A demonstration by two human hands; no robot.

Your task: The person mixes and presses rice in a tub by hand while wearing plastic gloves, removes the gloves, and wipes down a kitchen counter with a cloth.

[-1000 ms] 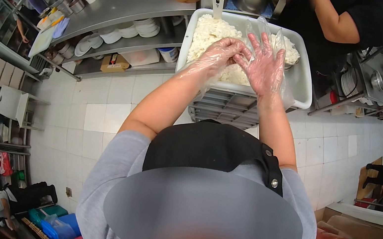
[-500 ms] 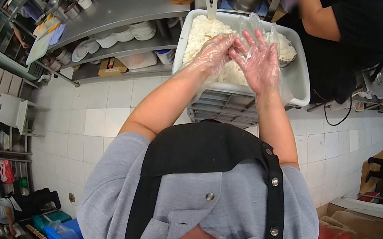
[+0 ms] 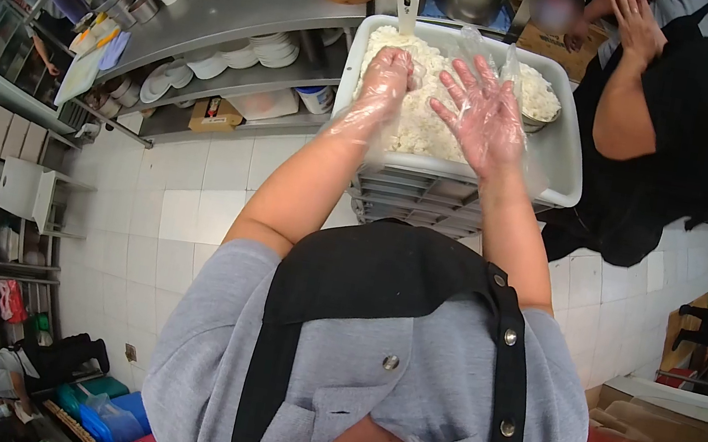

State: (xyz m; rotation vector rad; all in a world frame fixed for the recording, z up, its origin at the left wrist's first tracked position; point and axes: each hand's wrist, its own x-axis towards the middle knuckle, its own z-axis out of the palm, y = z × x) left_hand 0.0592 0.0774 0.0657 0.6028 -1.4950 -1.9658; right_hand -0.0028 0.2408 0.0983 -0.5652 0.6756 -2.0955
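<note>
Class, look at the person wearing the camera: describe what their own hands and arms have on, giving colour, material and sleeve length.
The left hand and the right hand each wear a thin, clear plastic glove, shiny, crinkled and loose, with no markings that can be made out. The sleeves are plain grey and short, leaving much of the forearms uncovered.
</note>
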